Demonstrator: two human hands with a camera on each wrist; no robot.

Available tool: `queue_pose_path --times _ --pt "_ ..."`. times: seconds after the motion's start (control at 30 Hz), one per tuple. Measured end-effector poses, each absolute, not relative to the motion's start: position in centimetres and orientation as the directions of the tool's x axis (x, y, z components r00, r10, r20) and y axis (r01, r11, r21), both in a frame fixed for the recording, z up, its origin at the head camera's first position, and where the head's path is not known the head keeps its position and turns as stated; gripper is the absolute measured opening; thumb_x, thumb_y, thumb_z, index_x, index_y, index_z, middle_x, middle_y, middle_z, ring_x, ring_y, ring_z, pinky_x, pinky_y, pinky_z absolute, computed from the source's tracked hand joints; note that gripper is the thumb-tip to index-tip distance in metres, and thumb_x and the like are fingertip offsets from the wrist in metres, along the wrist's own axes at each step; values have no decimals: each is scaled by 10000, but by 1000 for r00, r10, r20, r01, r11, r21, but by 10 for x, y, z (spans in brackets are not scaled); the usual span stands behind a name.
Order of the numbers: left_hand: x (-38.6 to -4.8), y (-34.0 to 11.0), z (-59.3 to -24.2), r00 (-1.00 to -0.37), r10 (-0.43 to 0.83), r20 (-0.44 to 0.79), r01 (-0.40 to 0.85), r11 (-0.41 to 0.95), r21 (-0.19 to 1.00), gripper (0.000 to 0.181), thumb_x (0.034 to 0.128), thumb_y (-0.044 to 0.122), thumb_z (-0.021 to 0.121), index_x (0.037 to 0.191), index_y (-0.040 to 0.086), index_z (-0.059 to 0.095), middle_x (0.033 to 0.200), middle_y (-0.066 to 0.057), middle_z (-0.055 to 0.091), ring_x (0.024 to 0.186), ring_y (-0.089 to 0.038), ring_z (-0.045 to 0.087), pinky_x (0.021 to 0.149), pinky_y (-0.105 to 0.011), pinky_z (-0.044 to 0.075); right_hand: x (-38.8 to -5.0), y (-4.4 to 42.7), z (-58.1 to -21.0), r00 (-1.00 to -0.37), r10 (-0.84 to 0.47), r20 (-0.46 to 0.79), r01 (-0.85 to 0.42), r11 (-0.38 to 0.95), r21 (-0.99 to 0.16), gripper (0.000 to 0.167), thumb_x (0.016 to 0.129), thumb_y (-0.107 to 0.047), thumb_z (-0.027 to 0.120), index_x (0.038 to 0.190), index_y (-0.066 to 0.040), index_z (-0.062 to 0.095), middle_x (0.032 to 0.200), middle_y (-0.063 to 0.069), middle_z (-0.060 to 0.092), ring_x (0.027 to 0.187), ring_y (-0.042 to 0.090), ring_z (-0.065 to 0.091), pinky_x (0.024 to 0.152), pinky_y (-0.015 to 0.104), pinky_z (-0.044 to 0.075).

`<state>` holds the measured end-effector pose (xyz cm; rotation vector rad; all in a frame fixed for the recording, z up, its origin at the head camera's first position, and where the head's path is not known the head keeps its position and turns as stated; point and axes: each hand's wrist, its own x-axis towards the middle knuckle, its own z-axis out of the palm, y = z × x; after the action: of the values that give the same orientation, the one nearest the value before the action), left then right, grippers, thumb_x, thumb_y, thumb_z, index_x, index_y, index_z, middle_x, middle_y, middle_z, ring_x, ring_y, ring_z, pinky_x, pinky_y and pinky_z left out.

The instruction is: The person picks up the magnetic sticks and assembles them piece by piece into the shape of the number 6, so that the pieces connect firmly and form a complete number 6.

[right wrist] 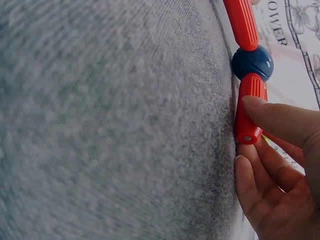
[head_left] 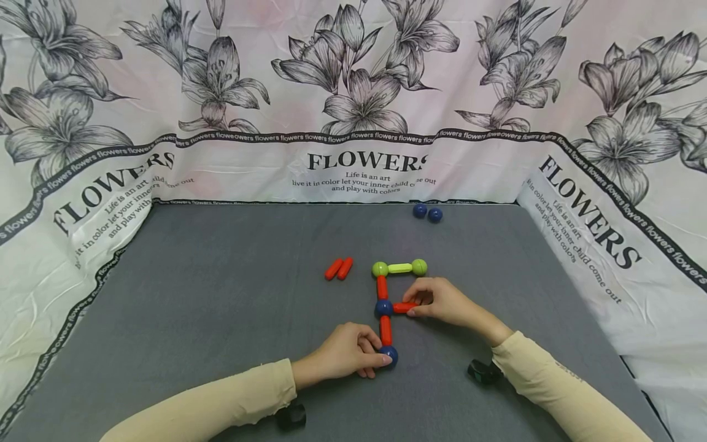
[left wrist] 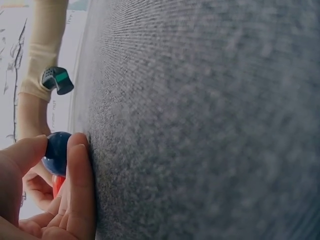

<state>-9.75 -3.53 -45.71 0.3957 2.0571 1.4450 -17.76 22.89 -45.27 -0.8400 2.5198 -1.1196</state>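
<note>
While the left hand [head_left: 349,351] pinches a shiny dark blue ball [head_left: 390,355], the right hand [head_left: 442,302] pinches a short red rod with ridges, like plastic [head_left: 405,307]. In the left wrist view, the left thumb and a finger sit on opposite sides of their ball. The right thumb lies on top of the red rod.

This rod lies sideways, left to right. Its left end touches the middle blue ball [head_left: 383,307], and its other end points to the right, with a small grey dot on its tip. The right hand is nearer to this rod; the left hand is lower down, at the near end of the line.

From the left hand's ball, a red rod [head_left: 386,331] goes up to the middle ball, and another red rod [head_left: 382,287] goes up to a bright green ball [head_left: 380,269]. There, a light green rod [head_left: 400,268] runs right to another green ball [head_left: 419,267], pointing nearly the same way as the pinched rod. The green ball on the right is just past the right fingers.

2 loose red rods [head_left: 334,269] lie to the left on the grey table [head_left: 221,264].
</note>
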Motion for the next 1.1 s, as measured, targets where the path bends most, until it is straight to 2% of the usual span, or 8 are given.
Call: queue_pose_path --times 0.53,0.73,1.1 --pt "-97 -36 -456 -778 551 -302 -100 366 925 220 851 236 790 954 80 675 712 -89 725 550 -100 654 536 -271 560 -178 229 -451 -804 -593 -42 -371 556 -744 190 831 -175 803 1005 -192 727 935 -12 703 775 32 623 713 220 548" --pt "-95 -36 -455 -791 544 -280 -73 371 926 252 851 240 790 966 54 664 703 -94 718 550 -93 646 528 -254 537 -183 227 -443 -792 -606 -68 -369 564 -739 195 831 -168 800 1011 -148 728 925 16 708 791 57 635 713 230 558" --pt "-93 -36 -460 -798 539 -269 -62 371 926 231 858 250 784 961 83 661 676 -14 695 561 -96 647 522 -237 524 -217 207 -418 -798 -602 21 -429 543 -722 227 845 -183 793 1039 -84 730 976 62 723 829 105 657 760 268 570"
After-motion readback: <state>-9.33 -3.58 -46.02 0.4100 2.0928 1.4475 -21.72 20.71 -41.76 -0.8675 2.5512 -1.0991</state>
